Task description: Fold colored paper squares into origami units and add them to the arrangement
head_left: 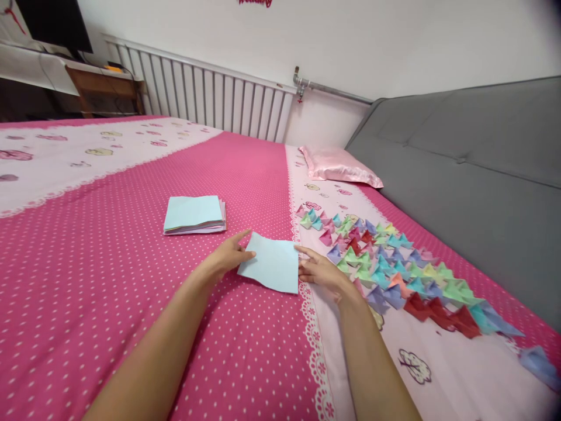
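A square sheet of light blue paper [272, 264] lies between my hands, a little curved along its near and far edges. My left hand [228, 255] pinches its left side, thumb on top and index finger stretched along the far corner. At the right edge, my right hand [319, 269] has its index fingertip on the far corner and the other fingers bent against the side; its thumb is hidden. Farther off to the left sits a stack of square paper [195, 213], light blue on top, with pink and other colours showing at its edges.
Many folded paper boats [381, 263] in several colours stand in rows to the right. One blue boat [539, 365] sits apart at the near right. A pink pillow [339, 165] leans by the grey headboard [456, 158]. The bedspread [109, 280] is dotted pink; a radiator [201, 85] runs behind.
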